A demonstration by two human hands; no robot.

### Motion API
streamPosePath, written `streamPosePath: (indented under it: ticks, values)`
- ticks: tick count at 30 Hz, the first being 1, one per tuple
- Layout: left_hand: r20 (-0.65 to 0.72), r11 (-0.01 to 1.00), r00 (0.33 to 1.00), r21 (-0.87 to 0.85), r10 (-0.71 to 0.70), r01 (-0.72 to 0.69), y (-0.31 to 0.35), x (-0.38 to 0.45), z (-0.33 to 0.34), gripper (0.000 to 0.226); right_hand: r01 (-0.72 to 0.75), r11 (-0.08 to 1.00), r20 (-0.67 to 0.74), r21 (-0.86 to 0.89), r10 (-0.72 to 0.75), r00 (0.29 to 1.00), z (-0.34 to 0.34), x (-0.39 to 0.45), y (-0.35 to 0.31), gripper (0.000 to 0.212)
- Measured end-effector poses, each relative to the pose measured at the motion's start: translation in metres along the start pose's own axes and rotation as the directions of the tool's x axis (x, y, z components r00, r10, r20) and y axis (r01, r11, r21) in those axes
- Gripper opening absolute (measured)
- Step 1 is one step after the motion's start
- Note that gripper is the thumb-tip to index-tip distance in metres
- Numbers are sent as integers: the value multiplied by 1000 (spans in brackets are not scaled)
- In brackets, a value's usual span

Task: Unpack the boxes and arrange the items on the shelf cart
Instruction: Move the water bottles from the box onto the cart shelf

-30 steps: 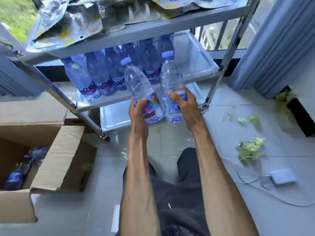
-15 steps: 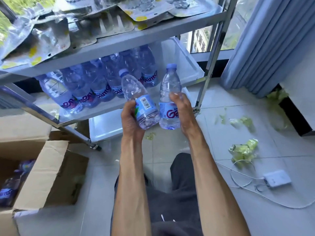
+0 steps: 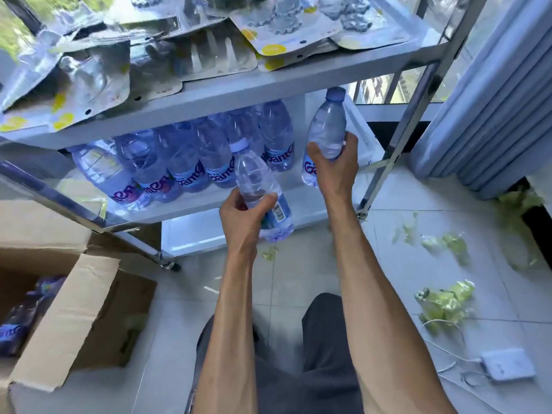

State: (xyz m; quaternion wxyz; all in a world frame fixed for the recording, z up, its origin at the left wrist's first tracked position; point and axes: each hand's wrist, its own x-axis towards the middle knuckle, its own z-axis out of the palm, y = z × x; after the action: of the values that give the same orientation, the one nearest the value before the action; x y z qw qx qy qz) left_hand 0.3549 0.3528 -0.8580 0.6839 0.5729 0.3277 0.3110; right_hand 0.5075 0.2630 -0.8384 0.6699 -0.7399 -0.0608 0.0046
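Shelving bottles: the right hand [image 3: 334, 162] grips one bottle [image 3: 327, 127] over the cart's middle shelf [image 3: 363, 144], right of the standing row [image 3: 191, 162]; the left hand [image 3: 243, 218] grips another [image 3: 257, 180] nearer. Next, I'd judge, both get stood upright there. The open box [image 3: 80, 297], near left, holds more.

Clear glossy plastic bottles [image 3: 185, 162] with printed labels; cart [image 3: 397, 138] of shiny metal posts and smooth white shelves; shiny blister packs [image 3: 191, 58]; matt brown cardboard box [image 3: 80, 297]; glossy floor tiles [image 3: 403, 234]; pleated cloth curtain [image 3: 490, 109].
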Motion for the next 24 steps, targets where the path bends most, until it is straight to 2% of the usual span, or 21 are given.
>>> streamPosePath:
  ticks: [4,11,15,20,24]
  values:
    - [-48,999,998,24,48,-47,-2,15,5,31,5,998,18,60,-6,1000,25,42,6,62]
    - [-8,992,996,96,87,-85,-8,34,10,44,72,996,146,-49,-64,987,61,82,16,67]
    - [-20,992,997,97,79,-77,-13,41,10,43,-47,999,229,-9,47,972,60,73,36,77]
    - [-27,994,996,58,90,-88,-22,46,2,44,-1,991,171,-134,24,985,66,59,47,59]
    - [10,996,996,12,92,-92,-33,53,-12,42,19,974,150,-225,16,989,71,56,46,70]
